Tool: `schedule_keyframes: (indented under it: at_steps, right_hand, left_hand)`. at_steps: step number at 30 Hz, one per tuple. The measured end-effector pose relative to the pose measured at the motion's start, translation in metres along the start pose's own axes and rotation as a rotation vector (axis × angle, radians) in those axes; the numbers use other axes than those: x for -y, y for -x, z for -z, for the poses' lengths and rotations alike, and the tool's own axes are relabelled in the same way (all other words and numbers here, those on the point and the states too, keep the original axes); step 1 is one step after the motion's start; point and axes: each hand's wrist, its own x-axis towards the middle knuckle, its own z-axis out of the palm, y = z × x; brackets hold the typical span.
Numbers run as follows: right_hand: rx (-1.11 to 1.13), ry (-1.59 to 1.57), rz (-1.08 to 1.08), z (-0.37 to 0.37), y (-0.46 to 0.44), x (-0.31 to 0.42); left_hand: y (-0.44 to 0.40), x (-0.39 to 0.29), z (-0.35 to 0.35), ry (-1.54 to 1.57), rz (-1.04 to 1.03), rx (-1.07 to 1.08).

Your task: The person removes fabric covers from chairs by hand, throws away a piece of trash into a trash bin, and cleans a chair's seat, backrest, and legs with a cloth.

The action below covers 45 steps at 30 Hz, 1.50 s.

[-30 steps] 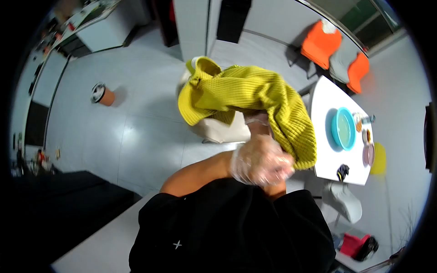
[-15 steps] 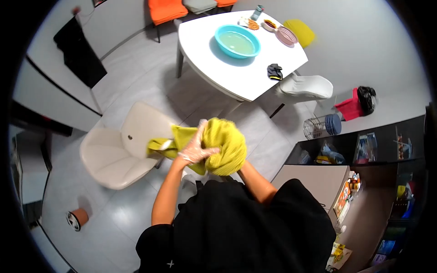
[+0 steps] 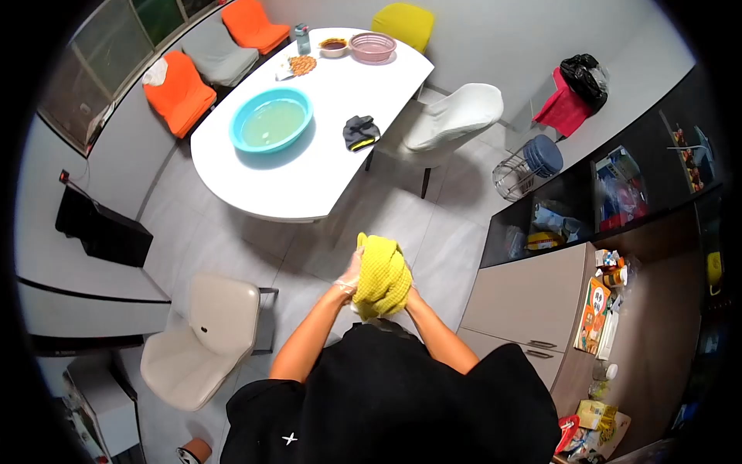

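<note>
A bunched yellow chair cover [image 3: 382,271], of stretchy textured fabric, is held in front of my body. My left hand [image 3: 352,272], in a thin clear glove, grips its left side. My right hand [image 3: 411,278] supports the right side; most of its fingers are hidden behind the fabric. To the left stands a beige chair [image 3: 224,315] with a bare, smooth shell, apart from both hands.
A white table [image 3: 278,185] ahead carries a turquoise basin [image 3: 270,121] of cloudy water, dark gloves [image 3: 360,133] and a pink basket [image 3: 372,48]. Cabinets [image 3: 525,298] stand at right. Covered chairs, including a yellow one [image 3: 403,25], surround the table. A pot [image 3: 195,450] sits lower left.
The chair cover's loose end, which trailed left over the beige chair, is now gathered into a compact bundle. My view has turned right and moved away from the chair.
</note>
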Motion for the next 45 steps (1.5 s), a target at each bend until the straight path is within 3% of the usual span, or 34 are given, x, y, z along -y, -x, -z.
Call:
schedule_keyframes:
  at_steps: [2,4,6,9,10,12,15,17,21,23,25,27,28,29,31,32,34,35,38,41,42,45]
  right_hand:
    - [-0.015,-0.008,0.025,0.025,0.0,0.032]
    - [-0.032,-0.015,0.037,0.047,0.008,0.06]
    - [-0.054,-0.02,0.047,0.062,0.013,0.083]
    - [-0.181,-0.046,0.094,0.08,-0.002,0.105]
    - [-0.253,-0.055,0.121,0.086,-0.013,0.105]
    - [-0.43,-0.08,0.195,0.109,-0.04,0.093]
    - [-0.463,-0.134,0.014,0.167,-0.082,0.074]
    - [-0.394,-0.154,-0.03,0.17,-0.085,0.109]
    - [-0.447,-0.144,-0.062,0.199,-0.116,0.153]
    - [-0.487,-0.137,-0.05,0.209,-0.129,0.185]
    - [-0.509,-0.126,-0.002,0.217,-0.14,0.22]
    - [-0.537,-0.109,0.041,0.225,-0.15,0.241]
    - [-0.558,-0.11,0.09,0.227,-0.151,0.251]
    - [-0.583,-0.137,0.085,0.229,-0.152,0.258]
    - [-0.626,-0.192,0.087,0.235,-0.159,0.271]
    - [-0.602,-0.21,0.083,0.241,-0.164,0.272]
    - [-0.545,-0.241,0.077,0.255,-0.171,0.259]
    - [-0.533,-0.244,0.027,0.263,-0.176,0.25]
    - [-0.495,-0.228,-0.106,0.287,-0.202,0.241]
    - [-0.363,-0.17,-0.091,0.315,-0.23,0.24]
    - [-0.337,-0.15,-0.067,0.312,-0.232,0.262]
    - [-0.24,-0.024,-0.064,0.322,-0.256,0.304]
  left_hand:
    - [-0.023,-0.007,-0.041,0.272,0.078,0.042]
    - [-0.091,0.036,-0.026,-0.104,-0.257,0.066]
    - [-0.118,0.036,-0.034,-0.094,-0.323,0.086]
    - [-0.153,0.014,-0.049,0.494,-0.006,0.097]
    - [-0.146,-0.013,-0.065,0.505,-0.027,-0.008]
    - [-0.188,-0.018,-0.055,0.26,-0.176,-0.146]
    - [-0.231,-0.084,-0.076,0.189,-0.282,-0.212]
    - [-0.278,-0.118,-0.089,-0.014,-0.458,-0.241]
    - [-0.359,-0.205,-0.152,-0.164,-0.513,-0.176]
    - [-0.46,-0.214,-0.157,-0.208,-0.664,-0.052]
    - [-0.453,-0.277,-0.229,-0.388,-0.856,-0.038]
    - [-0.481,-0.287,-0.27,-0.351,-0.857,0.026]
    - [-0.548,-0.252,-0.274,-0.474,-0.996,-0.097]
    - [-0.568,-0.245,-0.286,-0.453,-0.881,0.015]
    - [-0.592,-0.232,-0.299,-0.726,-0.858,-0.039]
    - [-0.601,-0.223,-0.297,-0.73,-0.935,0.041]
    - [-0.609,-0.211,-0.293,-0.821,-0.425,0.101]
    - [-0.606,-0.204,-0.29,-0.747,-0.346,0.173]
    - [-0.626,-0.164,-0.271,-0.62,-0.403,0.214]
    - [-0.58,-0.179,-0.259,-0.564,-0.312,0.169]
    - [-0.581,-0.17,-0.244,-0.625,-0.395,0.164]
    - [-0.546,-0.167,-0.191,-0.508,-0.245,0.137]
